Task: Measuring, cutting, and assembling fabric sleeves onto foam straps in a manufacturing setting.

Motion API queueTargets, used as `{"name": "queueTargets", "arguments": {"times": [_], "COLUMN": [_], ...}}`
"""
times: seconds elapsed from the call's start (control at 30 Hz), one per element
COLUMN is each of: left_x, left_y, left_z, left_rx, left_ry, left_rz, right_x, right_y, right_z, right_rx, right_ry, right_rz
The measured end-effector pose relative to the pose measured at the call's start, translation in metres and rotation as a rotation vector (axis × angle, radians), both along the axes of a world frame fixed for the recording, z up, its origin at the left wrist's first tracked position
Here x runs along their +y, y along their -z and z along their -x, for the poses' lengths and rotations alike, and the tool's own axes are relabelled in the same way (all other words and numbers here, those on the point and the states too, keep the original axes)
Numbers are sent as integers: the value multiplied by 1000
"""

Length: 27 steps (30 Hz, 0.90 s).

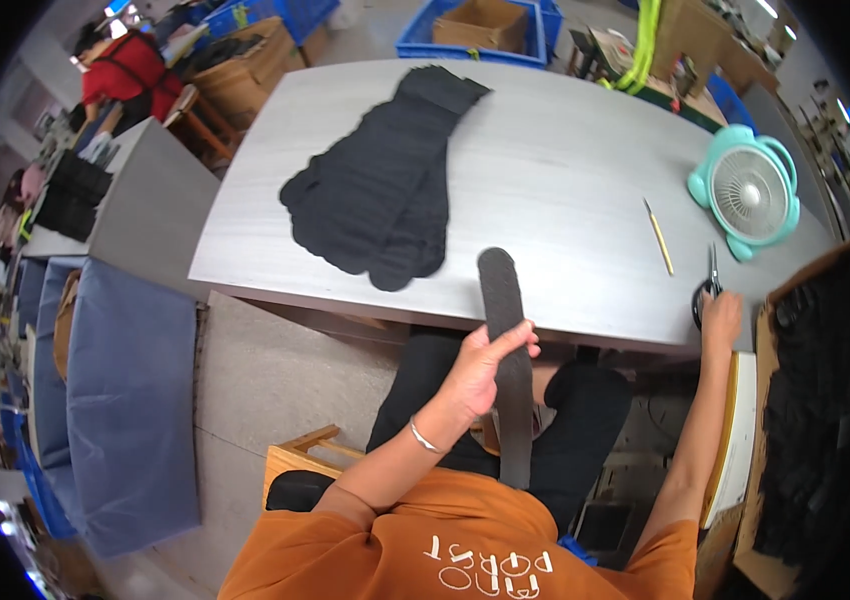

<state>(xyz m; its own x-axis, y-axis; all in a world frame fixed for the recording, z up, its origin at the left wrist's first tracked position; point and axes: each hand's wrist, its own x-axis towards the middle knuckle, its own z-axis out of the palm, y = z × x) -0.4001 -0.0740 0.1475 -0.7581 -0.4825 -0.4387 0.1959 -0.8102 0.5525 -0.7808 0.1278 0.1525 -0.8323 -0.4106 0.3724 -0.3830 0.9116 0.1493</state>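
My left hand (485, 368) grips a long dark grey sock stretched on a flat form (507, 340), held upright over my lap at the near edge of the grey table (555, 170). My right hand (720, 318) reaches out to the table's right edge and rests on the black handles of a pair of scissors (711, 275). Several black socks (385, 185) lie spread in a pile on the left half of the table, apart from both hands.
A teal desk fan (747, 190) stands at the table's right end, a yellow pencil (658, 236) beside it. A cardboard box of dark socks (815, 400) sits at my right. Blue crates (475, 30) stand beyond the table; a person in red (125, 70) works far left.
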Motion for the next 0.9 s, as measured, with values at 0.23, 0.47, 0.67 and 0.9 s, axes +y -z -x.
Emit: {"name": "queueTargets", "arguments": {"times": [0.23, 0.47, 0.67, 0.9], "left_x": [16, -18, -126, -162], "left_y": [-1, -20, 15, 22], "left_z": [5, -31, -106, -119], "left_rx": [20, -222, -787, -767], "left_ry": [121, 204, -296, -326], "left_rz": [22, 764, 1922, 1867], "right_x": [-114, -129, -90, -88], "right_y": [-33, -79, -93, -49], "right_z": [-190, -206, -178, -201], "right_rx": [-1120, -1458, -1157, -810], "right_ry": [-684, -655, -701, -832], "right_rz": [836, 945, 509, 244]}}
